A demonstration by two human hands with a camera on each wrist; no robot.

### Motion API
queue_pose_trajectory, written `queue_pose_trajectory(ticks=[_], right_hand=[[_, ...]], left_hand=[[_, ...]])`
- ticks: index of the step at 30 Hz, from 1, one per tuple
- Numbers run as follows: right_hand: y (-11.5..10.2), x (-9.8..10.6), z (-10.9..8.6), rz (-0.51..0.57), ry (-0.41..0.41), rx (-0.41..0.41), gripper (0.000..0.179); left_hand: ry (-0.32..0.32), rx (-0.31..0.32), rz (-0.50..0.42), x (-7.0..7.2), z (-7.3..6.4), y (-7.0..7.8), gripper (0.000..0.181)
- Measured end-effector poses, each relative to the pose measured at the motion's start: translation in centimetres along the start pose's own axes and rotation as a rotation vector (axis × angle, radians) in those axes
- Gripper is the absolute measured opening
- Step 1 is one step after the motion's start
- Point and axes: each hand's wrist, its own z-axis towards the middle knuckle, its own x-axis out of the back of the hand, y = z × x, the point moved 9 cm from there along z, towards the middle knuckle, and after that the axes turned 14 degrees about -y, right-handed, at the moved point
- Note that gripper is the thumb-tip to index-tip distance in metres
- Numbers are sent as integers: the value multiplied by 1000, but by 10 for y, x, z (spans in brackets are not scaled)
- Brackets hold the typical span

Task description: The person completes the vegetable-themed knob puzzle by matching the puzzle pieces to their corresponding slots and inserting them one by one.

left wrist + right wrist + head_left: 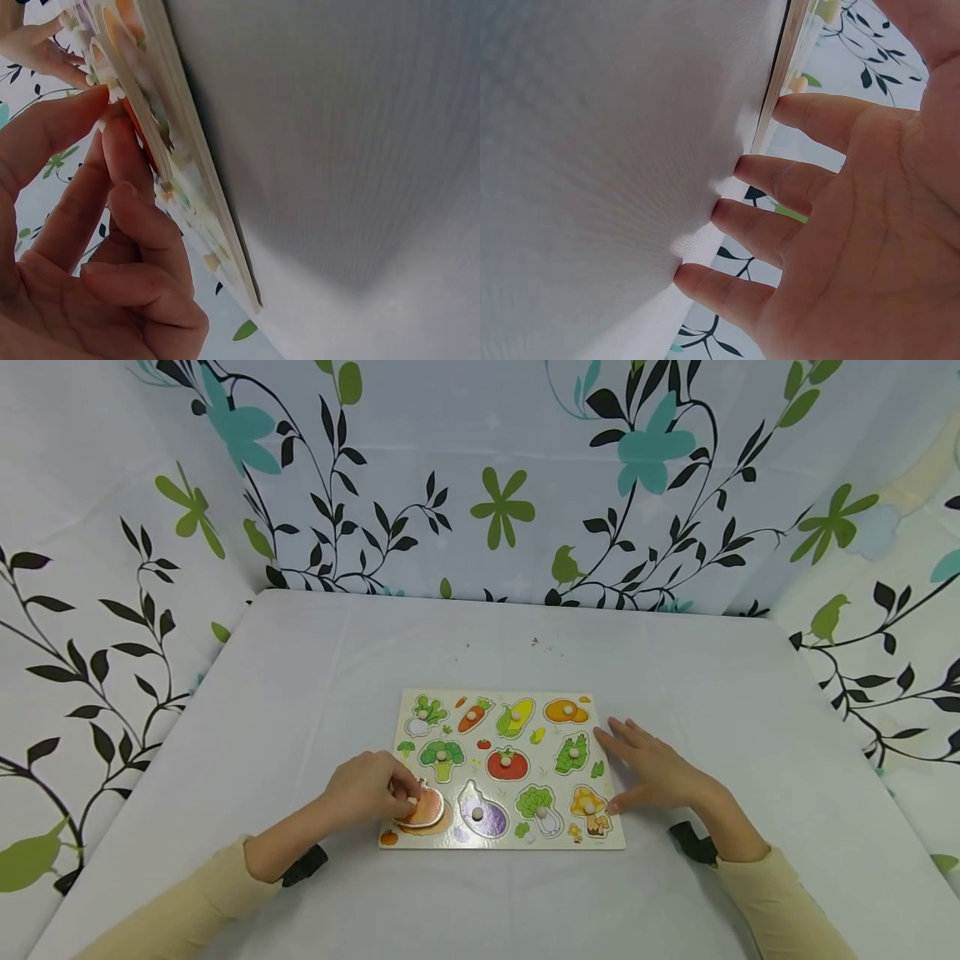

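A wooden vegetable puzzle board (480, 793) lies on the white table. At its front left corner my left hand (369, 789) pinches the knob of an orange pumpkin puzzle piece (426, 808). That piece sits tilted and a little off its matching recess, part of which shows below it. In the left wrist view the thumb and forefinger meet at the knob, with the piece (139, 112) edge-on over the board. Spread out, my right hand (656, 768) rests at the board's right edge; in the right wrist view one fingertip touches that edge and the others rest on the cloth.
Several knobbed pieces stand in the board, among them a purple eggplant (483, 814), a tomato (507, 765), a broccoli (442, 760) and a mushroom piece (590, 810). Small dark specks (535, 642) dot the table behind the board. A leaf-patterned curtain (465, 468) hangs at the back.
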Motion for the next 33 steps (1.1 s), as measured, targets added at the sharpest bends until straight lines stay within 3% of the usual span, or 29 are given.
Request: queue_pose_trajectory(ticks=[16,27,33], right_hand=[[-1,-1,0,2,2,19,106],[0,-2,1,12,0,6,107],[1,-3,2,30,-9,6,108]], left_hand=[[-7,-6,9,-12,-1,3,10],[1,42,-26,-16,-2,2,12],[32,8,-8,-16,-6,0,9]])
